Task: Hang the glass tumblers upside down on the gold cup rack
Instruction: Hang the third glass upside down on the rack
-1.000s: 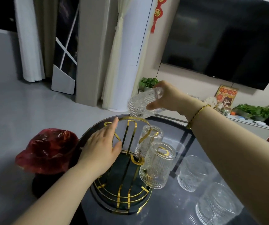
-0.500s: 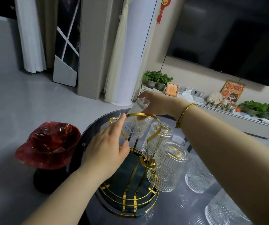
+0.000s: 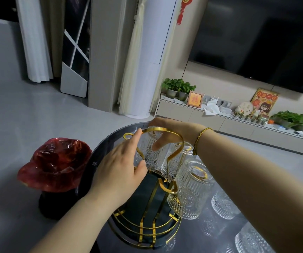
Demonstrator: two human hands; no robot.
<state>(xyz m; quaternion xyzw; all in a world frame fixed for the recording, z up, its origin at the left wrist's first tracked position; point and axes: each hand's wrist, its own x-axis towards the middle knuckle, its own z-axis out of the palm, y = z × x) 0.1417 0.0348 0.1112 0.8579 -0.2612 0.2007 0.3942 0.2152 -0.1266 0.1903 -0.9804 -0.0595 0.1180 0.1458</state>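
You're working over a round, dark glass table [image 3: 198, 240] with a glossy, reflective top. The gold cup rack [image 3: 147, 229] stands on it near your edge, its ringed base flat on the glass. To the right of the rack, two ribbed glass tumblers [image 3: 223, 207] sit directly on the tabletop, one nearer the rack and the other [image 3: 251, 241] close to the frame's lower edge, well apart from each other. The table's curved rim [image 3: 110, 141] shows at the far left.
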